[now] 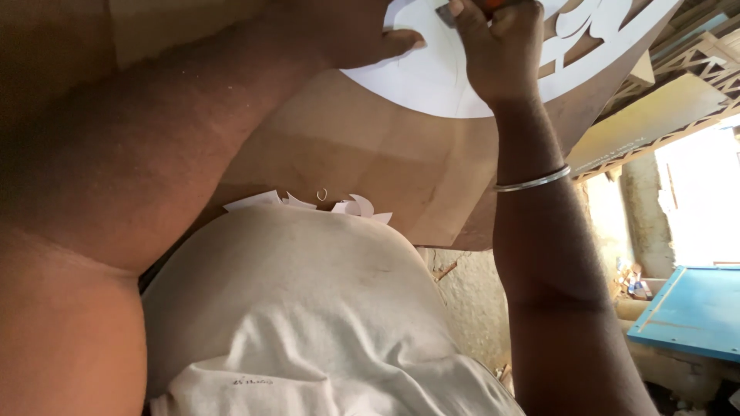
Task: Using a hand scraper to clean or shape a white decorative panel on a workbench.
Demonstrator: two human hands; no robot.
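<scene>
**Knife hand closed on its tool, other hand pinning the white sheet**

The right hand [497, 46] is curled tight around a small cutting tool [462, 9], fingers pressed together on an orange handle that only just shows at the top edge; a grey blade end pokes out beside the knuckles and meets the white patterned sheet [432, 77]. A thin metal bangle [533, 181] sits on that wrist. The left hand [362, 35] lies flat on the same sheet, just beside the blade, thumb stretched toward it; it presses down and grips nothing.

The sheet rests on a brown board [362, 162] that tilts toward the person's white shirt [308, 308]. Curved openings already pierce the sheet's upper right part. White paper offcuts [308, 204] lie along the board's near edge, touching the shirt. A blue panel [694, 308] stands well apart at the lower right.

The risk, as I judge it, lies in that closeness: the holding thumb is near the blade, so a slip could nick it. If the flat hand eases, the sheet could shift and the thin bridges between openings tear.
</scene>
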